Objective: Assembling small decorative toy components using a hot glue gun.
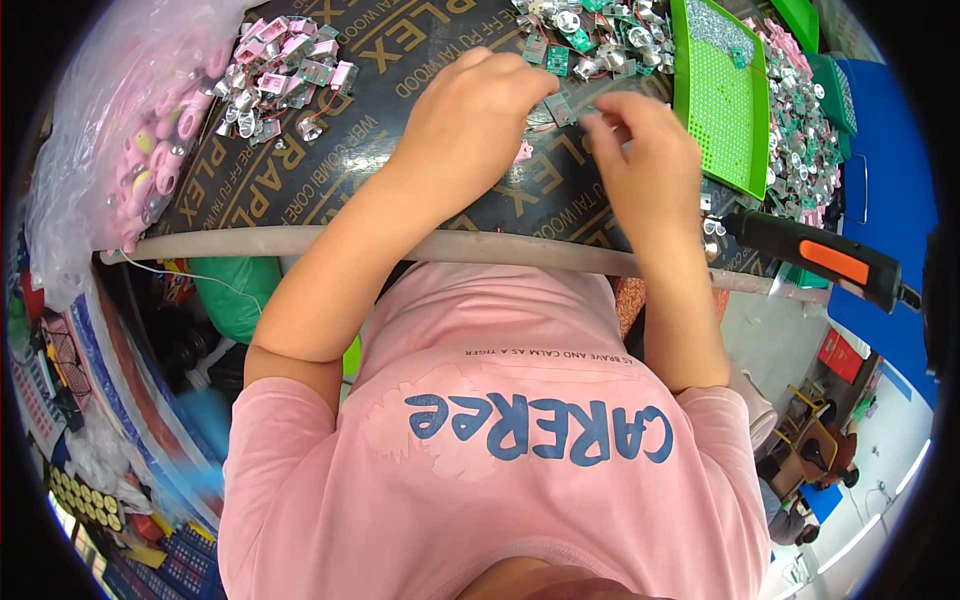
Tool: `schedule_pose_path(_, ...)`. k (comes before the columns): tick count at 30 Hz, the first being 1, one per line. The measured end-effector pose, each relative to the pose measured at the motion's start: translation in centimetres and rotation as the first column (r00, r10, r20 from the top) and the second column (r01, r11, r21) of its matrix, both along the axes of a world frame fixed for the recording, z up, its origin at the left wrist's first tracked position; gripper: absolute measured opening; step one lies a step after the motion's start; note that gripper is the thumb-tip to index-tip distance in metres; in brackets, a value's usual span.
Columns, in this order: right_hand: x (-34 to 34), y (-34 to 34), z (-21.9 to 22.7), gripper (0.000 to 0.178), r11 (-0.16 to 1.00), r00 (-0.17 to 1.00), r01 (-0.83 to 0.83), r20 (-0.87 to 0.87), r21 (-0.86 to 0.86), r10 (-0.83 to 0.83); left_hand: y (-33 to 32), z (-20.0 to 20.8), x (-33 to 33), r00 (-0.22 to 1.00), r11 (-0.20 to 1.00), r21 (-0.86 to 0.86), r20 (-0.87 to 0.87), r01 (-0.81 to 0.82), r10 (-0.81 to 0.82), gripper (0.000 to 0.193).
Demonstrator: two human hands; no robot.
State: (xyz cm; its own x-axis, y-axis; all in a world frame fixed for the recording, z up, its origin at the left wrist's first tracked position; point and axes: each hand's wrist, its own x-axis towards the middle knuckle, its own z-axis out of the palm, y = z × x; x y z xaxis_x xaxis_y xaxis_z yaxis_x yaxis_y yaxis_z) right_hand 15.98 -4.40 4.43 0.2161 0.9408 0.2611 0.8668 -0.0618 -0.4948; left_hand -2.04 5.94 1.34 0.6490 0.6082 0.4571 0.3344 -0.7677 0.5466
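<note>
A clear plastic bag of pink parts [150,130] is lying far left of the green perforated tray [722,100] on the dark printed plywood surface [330,165]. Left hand [470,125] and right hand [645,160] are pinching small green circuit boards [560,108] — fingers closed — just left of that tray.

A clear bag of pink parts [150,140] lies far left, a green perforated tray [722,100] far right, a black-and-orange tool [820,255] near right.
</note>
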Motion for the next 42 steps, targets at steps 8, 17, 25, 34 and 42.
schedule_pose_path(8,-0.6,1.8,-3.1,0.022,1.000,0.995,-0.009,0.101,-0.006,0.009,2.6,-1.1,1.8,0.984,0.995,-0.011,-0.151,0.099,-0.100,0.019)
schedule_pose_path(17,-2.2,0.1,-0.2,0.026,0.985,0.308,-0.070,-0.936,0.155,0.169,0.2,3.8,-1.2,0.983,0.447,-0.884,0.177,0.137,0.049,0.013)
schedule_pose_path(25,-0.8,-0.1,-1.1,0.028,0.923,0.868,-0.382,-0.322,0.055,0.378,-3.4,2.1,-3.2,0.979,0.931,-0.349,-0.202,-0.102,0.032,0.049)
schedule_pose_path(34,-0.7,0.6,-1.6,0.029,0.880,0.860,-0.473,-0.241,-0.042,0.450,-4.1,-0.9,-2.6,0.991,0.969,-0.237,-0.126,-0.069,0.040,0.052)
schedule_pose_path(42,-1.1,0.9,-1.3,0.025,0.880,0.869,-0.469,-0.221,-0.079,0.444,-3.7,-1.8,-3.2,1.000,0.975,-0.223,-0.030,-0.005,-0.002,0.051)
